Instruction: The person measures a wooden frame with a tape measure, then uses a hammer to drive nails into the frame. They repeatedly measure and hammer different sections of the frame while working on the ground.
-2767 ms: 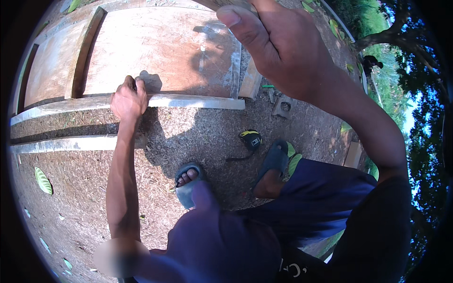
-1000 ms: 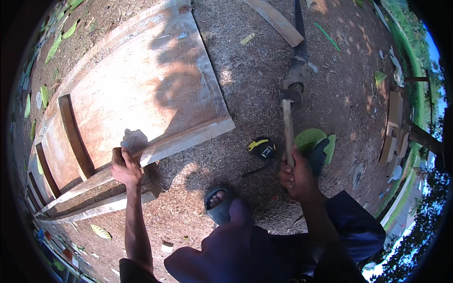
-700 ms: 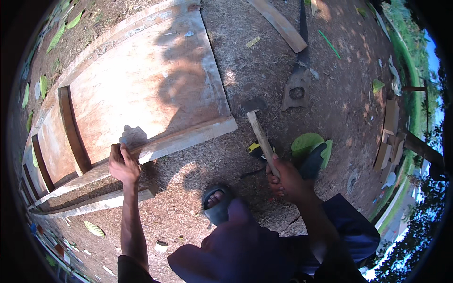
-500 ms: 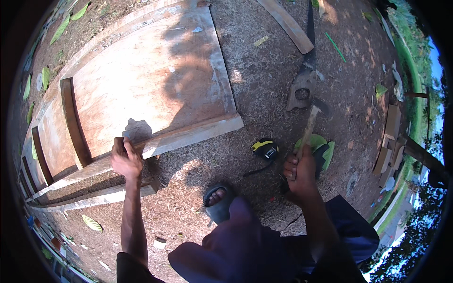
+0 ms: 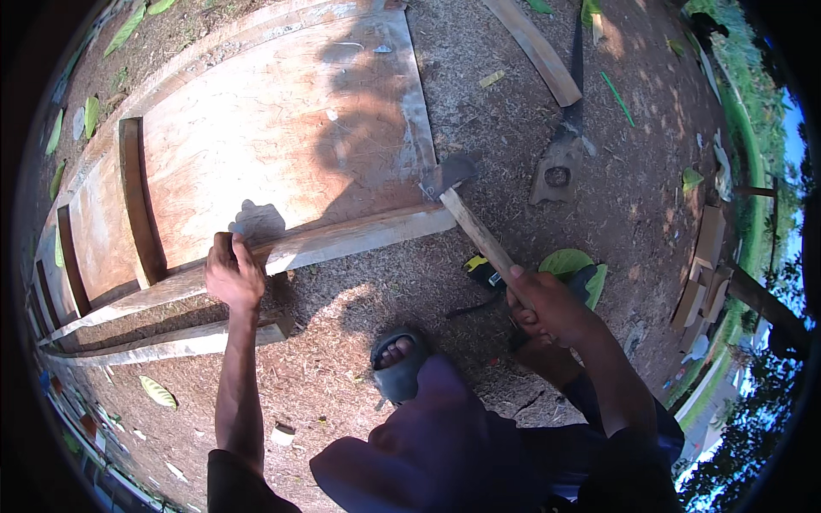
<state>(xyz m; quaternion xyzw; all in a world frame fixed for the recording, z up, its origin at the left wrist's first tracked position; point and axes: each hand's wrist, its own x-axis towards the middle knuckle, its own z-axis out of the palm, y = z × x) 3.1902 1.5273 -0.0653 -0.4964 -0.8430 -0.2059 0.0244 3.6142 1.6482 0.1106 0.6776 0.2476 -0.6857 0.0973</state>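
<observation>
1. Right now my right hand (image 5: 540, 301) is wrapped tight around the lower end of a hammer (image 5: 472, 221), fingers closed on its pale wooden handle.
2. That handle slants up and to my left, and the dark metal head sits right at the near right corner of the wooden panel (image 5: 282, 145), touching or just above the end of the rail (image 5: 342, 246); I cannot tell which.
3. My left hand (image 5: 233, 275) is closed over the top edge of that same rail, well to the left of the hammer head, thumb side toward the panel.
4. The panel is a broad, reddish sheet of board lying on the ground, with darker cross battens (image 5: 141, 205) on its left part.
5. A second loose plank (image 5: 171, 346) lies on the dirt just below the rail, near my left wrist.
6. My foot in a grey sandal (image 5: 396, 363) is planted on the ground between my two arms, and my bent knee in dark cloth fills the bottom of the view.
7. A yellow and black tape measure (image 5: 483, 272) lies on the dirt just beside my right hand, under the handle.
8. A green leaf (image 5: 571, 263) lies behind my right hand.
9. Farther off to the right, a flat metal piece with a round hole (image 5: 556, 175) rests on the ground, and a long board (image 5: 534, 50) lies beyond it.
</observation>
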